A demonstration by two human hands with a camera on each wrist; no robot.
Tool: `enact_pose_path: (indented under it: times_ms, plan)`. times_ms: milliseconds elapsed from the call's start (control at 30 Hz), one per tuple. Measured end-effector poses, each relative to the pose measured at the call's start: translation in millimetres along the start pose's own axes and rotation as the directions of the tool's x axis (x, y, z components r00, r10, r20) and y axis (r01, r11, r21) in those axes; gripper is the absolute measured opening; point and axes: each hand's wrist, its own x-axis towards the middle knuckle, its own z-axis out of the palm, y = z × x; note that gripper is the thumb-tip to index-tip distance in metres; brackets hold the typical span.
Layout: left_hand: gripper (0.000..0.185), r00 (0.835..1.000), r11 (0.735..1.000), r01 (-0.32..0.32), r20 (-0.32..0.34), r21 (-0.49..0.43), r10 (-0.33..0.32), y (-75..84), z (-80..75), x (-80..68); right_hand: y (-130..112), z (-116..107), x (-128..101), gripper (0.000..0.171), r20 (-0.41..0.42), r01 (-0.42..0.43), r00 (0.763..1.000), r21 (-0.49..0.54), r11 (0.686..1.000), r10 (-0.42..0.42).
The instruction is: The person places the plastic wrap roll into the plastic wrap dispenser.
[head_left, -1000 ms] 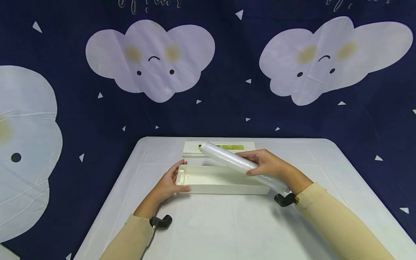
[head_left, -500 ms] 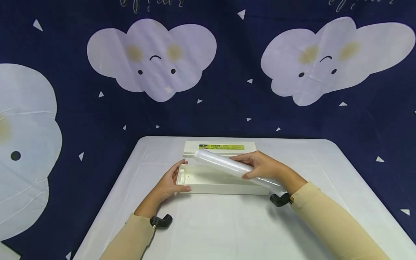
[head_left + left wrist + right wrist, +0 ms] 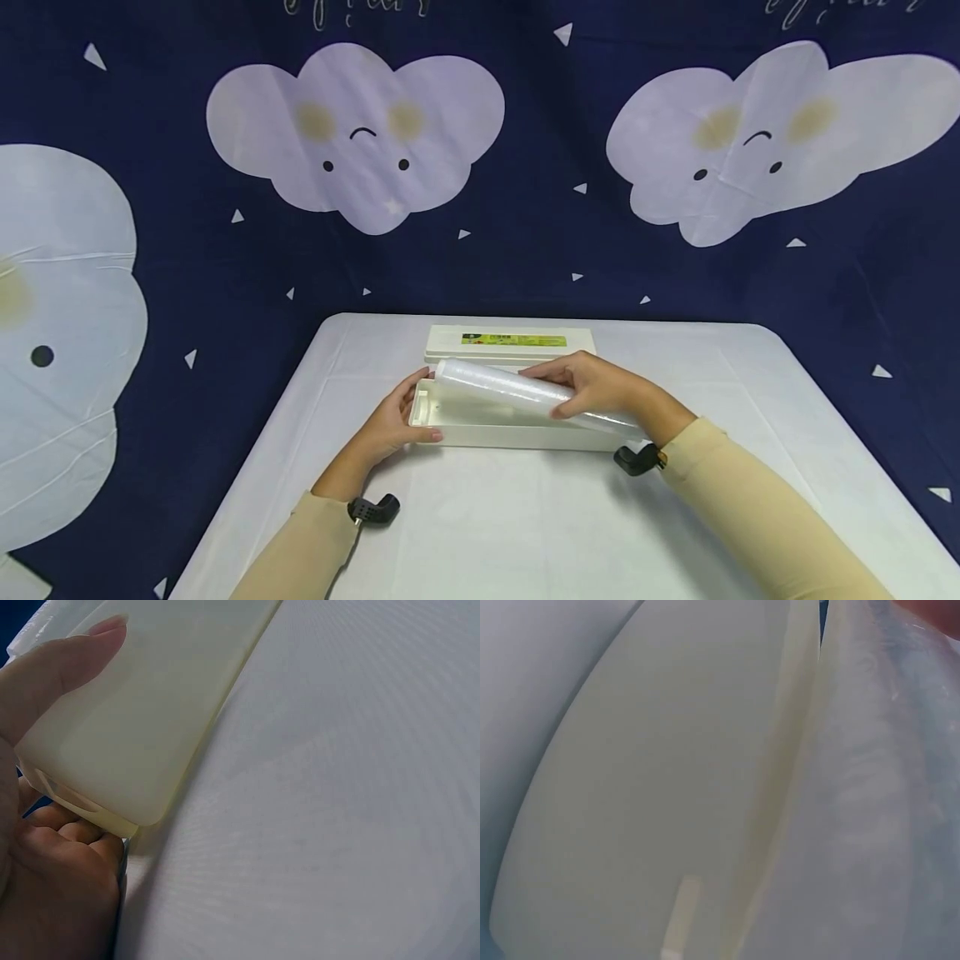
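A long cream plastic box [image 3: 517, 437] stands uncovered on the white table. Its left end is gripped by my left hand [image 3: 392, 423], thumb on the front wall and the other fingers round the end; the left wrist view shows the thumb [image 3: 82, 656] lying on the box wall [image 3: 142, 735]. Above the box my right hand [image 3: 600, 387] holds a roll of clear plastic wrap [image 3: 495, 385] around its middle. The roll slants, left end toward the back of the box and right end over the front right corner. In the right wrist view the roll [image 3: 855, 825] runs beside the box wall [image 3: 667, 765].
Behind the box lies a cream lid [image 3: 442, 340] with a green and yellow label [image 3: 513, 340]. White cloth covers the table [image 3: 510, 525]. A dark blue curtain with clouds [image 3: 540, 250] hangs at the table's far edge.
My right hand has brought the plastic wrap roll left and lower, nearer the box, and its slant has lessened. The left hand keeps its grip on the box end.
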Motion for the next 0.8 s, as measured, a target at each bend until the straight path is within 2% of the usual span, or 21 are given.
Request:
enact_pose_path:
  times_ms: [300,800]
  plan:
    - [0.123,1.0,1.0,0.01,-0.004,-0.001,-0.01,0.4,-1.2,-0.9,-2.3,5.3,11.0,0.075,0.038,-0.02,0.999,-0.041,0.999,0.021]
    - [0.122,1.0,1.0,0.001,-0.011,0.005,-0.001,0.9,-0.6,-1.4,-1.5,8.9,23.3,0.072,0.128,-0.03,0.991,0.04,0.999,0.024]
